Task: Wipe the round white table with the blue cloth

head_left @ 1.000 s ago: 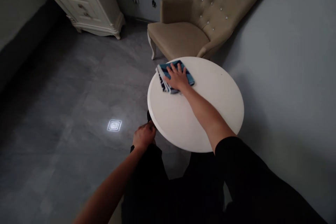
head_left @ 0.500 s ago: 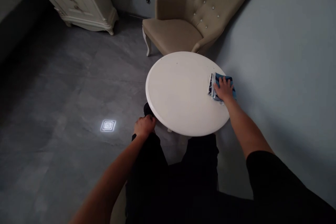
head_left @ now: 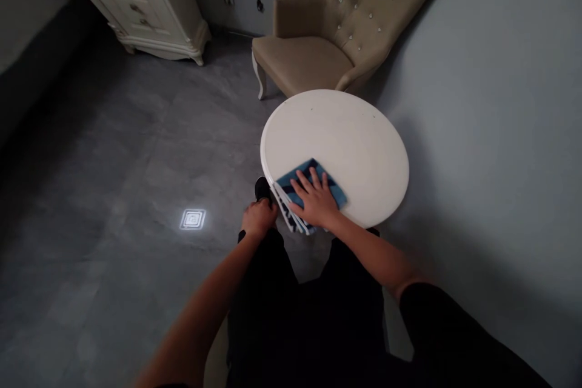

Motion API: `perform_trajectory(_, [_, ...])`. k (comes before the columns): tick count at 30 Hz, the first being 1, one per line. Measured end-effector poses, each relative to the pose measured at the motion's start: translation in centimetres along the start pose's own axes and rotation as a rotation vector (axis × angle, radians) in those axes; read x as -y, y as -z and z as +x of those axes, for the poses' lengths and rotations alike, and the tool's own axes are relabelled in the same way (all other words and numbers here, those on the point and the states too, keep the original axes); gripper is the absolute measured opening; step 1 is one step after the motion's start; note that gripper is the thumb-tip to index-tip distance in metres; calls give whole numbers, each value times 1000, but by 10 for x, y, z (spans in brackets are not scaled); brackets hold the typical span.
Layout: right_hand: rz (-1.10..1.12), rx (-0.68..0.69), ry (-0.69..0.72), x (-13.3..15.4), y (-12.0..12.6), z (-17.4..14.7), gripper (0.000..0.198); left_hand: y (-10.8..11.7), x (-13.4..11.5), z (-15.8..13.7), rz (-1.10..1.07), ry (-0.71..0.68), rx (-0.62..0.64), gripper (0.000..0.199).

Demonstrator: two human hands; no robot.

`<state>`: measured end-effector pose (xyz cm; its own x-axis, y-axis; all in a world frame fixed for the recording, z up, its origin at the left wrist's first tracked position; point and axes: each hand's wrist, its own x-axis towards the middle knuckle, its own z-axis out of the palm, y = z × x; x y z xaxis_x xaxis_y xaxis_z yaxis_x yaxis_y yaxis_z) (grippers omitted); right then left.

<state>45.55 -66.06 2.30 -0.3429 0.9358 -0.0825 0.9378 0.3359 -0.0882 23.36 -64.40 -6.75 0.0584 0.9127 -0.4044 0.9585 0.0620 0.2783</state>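
My right hand [head_left: 314,201] presses on a folded blue patterned cloth [head_left: 335,195] with white-edged layers, holding it by pressure and with the thumb along its folded side. Its fingers are spread over the top. The cloth lies at the near left rim of a round white table [head_left: 364,151], and its layered edge sticks out past that rim. My left hand [head_left: 260,218] rests on my left knee, beside the table, with curled fingers partly out of sight.
A beige tufted armchair [head_left: 302,60] stands just behind the table. A white drawer cabinet [head_left: 148,18] is at the back left. The grey wall [head_left: 491,133] rises close on the right. A lit square pattern [head_left: 193,219] shows on the floor [head_left: 113,194]. My black shoe [head_left: 262,188] is beside the table.
My right hand has slid the cloth from the table's right side to its near left rim. My left hand stays on the knee. The view has shifted slightly.
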Motion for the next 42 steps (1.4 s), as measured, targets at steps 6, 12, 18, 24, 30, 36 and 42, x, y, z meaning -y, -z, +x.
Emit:
perform_trajectory(6, [135, -63, 35, -8, 19, 181, 84, 0, 0, 9, -8, 34, -14, 45])
perform_trajectory(12, [155, -57, -159, -99, 40, 314, 84, 15, -2, 21, -15, 120, 35, 45])
perform_trajectory(18, [125, -69, -418, -263, 47, 350, 93, 24, -8, 27, 31, 153, 88, 45])
perform_trajectory(24, [68, -100, -686, -387, 52, 241, 87, 17, -10, 28, 4, 144, 78, 46])
perform_trajectory(30, [52, -87, -860, -395, 48, 71, 85, 3, -7, 24, -9, 91, 32, 54])
perform_trajectory(36, [40, -133, -875, -311, 22, -78, 88, 2, -6, 14, 8, 59, 23, 58])
perform_trajectory(42, [26, -228, -766, -145, -24, -162, 83, -4, 2, 5, 11, 8, -12, 54])
